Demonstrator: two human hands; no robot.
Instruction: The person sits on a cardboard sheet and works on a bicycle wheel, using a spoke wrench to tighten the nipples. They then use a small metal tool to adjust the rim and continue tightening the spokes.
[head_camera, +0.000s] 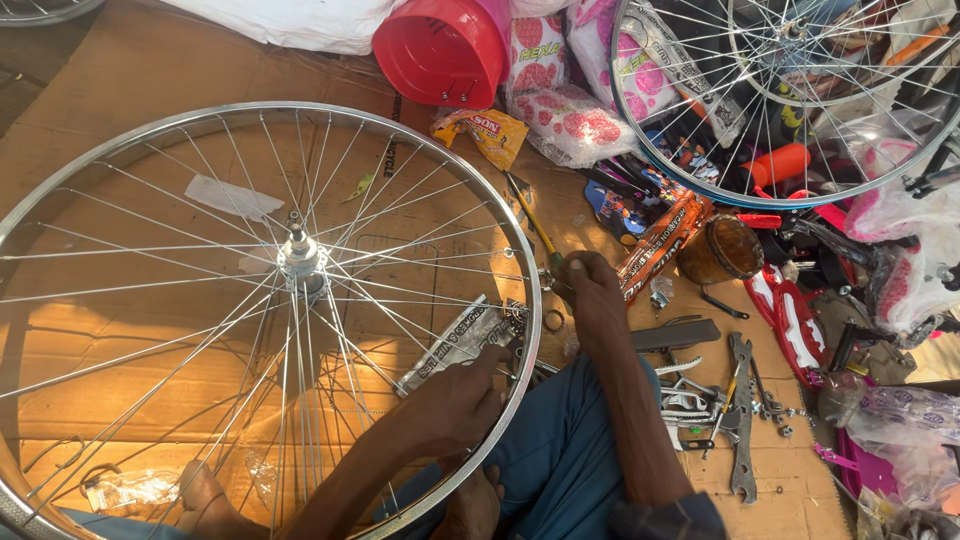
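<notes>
A silver spoked bicycle wheel (120, 160) lies flat on brown cardboard (150, 70), its hub (300, 258) near the middle of the frame's left half. My left hand (455, 405) reaches between the spokes near the rim, fingers touching a small clear packet (450, 345) lying under the spokes. My right hand (590, 295) sits just outside the rim and grips a screwdriver (530, 220) with a yellow-green shaft that points up and left along the rim. A small metal ring (553, 321) lies beside that hand.
Wrenches and spanners (740, 400) lie at the right of my arm. A second wheel (790, 100) leans over clutter at top right. A red plastic bucket (440, 50), printed bags (570, 110), an orange packet (655, 245) and a brown jar (722, 250) surround the work spot. My bare foot (195, 495) rests under the wheel.
</notes>
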